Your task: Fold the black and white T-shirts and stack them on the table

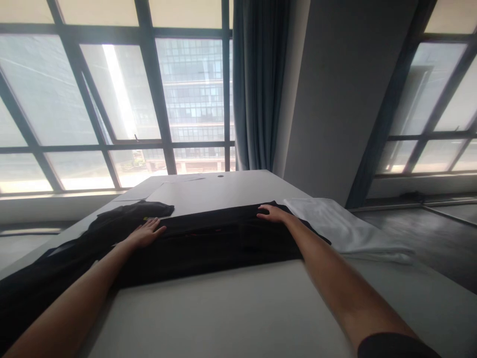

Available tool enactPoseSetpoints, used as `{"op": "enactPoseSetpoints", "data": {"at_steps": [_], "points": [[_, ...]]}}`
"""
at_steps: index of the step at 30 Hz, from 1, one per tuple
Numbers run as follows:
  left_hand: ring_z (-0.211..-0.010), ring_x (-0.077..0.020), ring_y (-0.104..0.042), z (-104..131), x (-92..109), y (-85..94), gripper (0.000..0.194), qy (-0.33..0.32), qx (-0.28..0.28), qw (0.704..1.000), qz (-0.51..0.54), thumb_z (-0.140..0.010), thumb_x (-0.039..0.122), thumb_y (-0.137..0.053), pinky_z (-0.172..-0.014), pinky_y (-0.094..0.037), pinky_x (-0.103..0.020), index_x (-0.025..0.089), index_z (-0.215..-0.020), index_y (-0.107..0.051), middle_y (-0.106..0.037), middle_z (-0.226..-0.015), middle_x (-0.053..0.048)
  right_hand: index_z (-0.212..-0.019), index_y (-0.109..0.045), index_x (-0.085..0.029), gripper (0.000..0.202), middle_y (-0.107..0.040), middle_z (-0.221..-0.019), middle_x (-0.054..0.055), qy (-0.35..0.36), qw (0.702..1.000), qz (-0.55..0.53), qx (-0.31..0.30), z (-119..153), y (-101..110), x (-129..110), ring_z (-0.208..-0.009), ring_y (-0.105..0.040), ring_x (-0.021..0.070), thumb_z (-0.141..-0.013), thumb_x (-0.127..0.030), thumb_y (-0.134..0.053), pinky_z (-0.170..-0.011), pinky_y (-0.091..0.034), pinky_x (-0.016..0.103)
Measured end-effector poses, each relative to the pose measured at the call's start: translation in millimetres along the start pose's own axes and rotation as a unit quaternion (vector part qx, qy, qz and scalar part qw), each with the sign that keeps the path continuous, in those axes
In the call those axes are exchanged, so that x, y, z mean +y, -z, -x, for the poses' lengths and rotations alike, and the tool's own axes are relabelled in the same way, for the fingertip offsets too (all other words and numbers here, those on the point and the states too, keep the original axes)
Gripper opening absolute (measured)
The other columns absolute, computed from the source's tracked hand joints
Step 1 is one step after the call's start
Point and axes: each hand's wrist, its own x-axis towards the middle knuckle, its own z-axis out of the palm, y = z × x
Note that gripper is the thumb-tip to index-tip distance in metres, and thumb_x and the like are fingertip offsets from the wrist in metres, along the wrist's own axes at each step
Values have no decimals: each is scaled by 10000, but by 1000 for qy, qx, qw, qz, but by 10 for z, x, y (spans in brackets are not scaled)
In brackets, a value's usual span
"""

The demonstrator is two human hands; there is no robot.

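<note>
A black garment [223, 243] lies spread sideways across the white table [231, 308], its near edge running almost straight. My left hand [147, 232] rests on its left end, fingers stretched out and apart. On the far right part of the same cloth lies my right hand [273, 214], with its fingers spread. Neither hand grips anything that I can see. The exact kind of garment cannot be made out, though a few small reddish marks show near its middle.
More dark clothing [122, 219] is heaped along the table's left side. A folded white cloth [335, 223] lies at the right. Beyond the table stand windows [194, 94], a blue-grey curtain [257, 89] and a grey pillar [343, 89].
</note>
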Motion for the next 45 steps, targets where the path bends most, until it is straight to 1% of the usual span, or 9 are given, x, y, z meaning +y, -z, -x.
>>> {"op": "enactPoseSetpoints", "data": {"at_steps": [8,11,14,18,23,29,33,40,45], "points": [[-1509,-313,-136,-21,-161,110,779,65,-50,996,-31,-937,608,-271,-1189,-194,-516,136,-1556,-304,-186,-1629,-119,-1568,-273,-237,812,-149,-1651,58,-107,989,90,-46,115,34,-68,-1519,-102,274,-919,-718,-342,-1208,-114,524],[-1507,-341,-130,2,265,217,720,63,-60,994,-70,-965,528,-263,-1184,-142,-566,114,-1551,-310,-160,-1630,-136,-1544,-336,-228,694,-226,-1632,84,-108,984,137,-45,91,75,-271,-1513,-141,276,-968,-616,-345,-1196,-52,566],[-1514,-296,-138,48,954,244,699,-75,-29,995,-52,-981,519,-242,-1197,-108,-543,127,-1558,-291,-190,-1628,-125,-1487,-444,-238,570,-313,-1600,102,-47,990,132,-27,29,43,-602,-1502,-187,271,-1006,-524,-339,-1198,-18,549],[-1518,-257,-140,126,1779,102,692,-206,-15,978,23,-986,585,-196,-1205,-124,-498,216,-1564,-283,-182,-1639,-66,-1415,-522,-240,525,-429,-1532,104,48,997,37,-50,-29,-160,-1015,-1430,-333,314,-979,-526,-465,-1170,-238,503],[-1524,-246,-91,172,2011,-38,714,-240,-73,967,43,-971,622,-221,-1212,-83,-500,240,-1575,-242,-151,-1645,-38,-1258,-576,-163,367,-595,-1243,92,57,996,25,-57,8,-390,-1147,-1036,-624,218,-948,-356,-614,-867,-553,432],[-1526,-255,-69,144,1721,-9,795,-202,-81,975,39,-929,694,-226,-1212,-87,-482,243,-1583,-215,-115,-1648,-26,-1452,-483,-298,550,-383,-1568,69,66,995,24,-66,163,-360,-1160,-1459,-295,273,-985,-576,-397,-1189,-200,455],[-1525,-268,-65,146,1179,21,826,-126,-81,988,24,-921,689,-205,-1206,-104,-486,202,-1588,-194,-100,-1648,-46,-1563,-278,-323,679,-179,-1647,12,46,994,66,-80,338,-308,-1084,-1522,-96,221,-974,-656,-228,-1216,-39,444],[-1509,-308,-155,394,-31,60,768,-9,-61,998,-9,-914,646,-240,-1178,-153,-568,231,-1558,-305,-207,-1628,-63,-1588,-205,-219,870,-138,-1653,97,-169,976,137,-16,594,-161,-628,-1513,-77,330,-909,-763,-192,-1168,-35,618],[-1493,-341,-208,630,-449,52,807,30,-12,999,-6,-880,659,-299,-1157,-214,-591,189,-1532,-374,-277,-1603,-110,-1576,-176,-92,1235,-320,-1539,293,-327,941,72,55,557,50,-419,-1407,-321,455,-691,-896,-484,-1087,-262,667]]}}
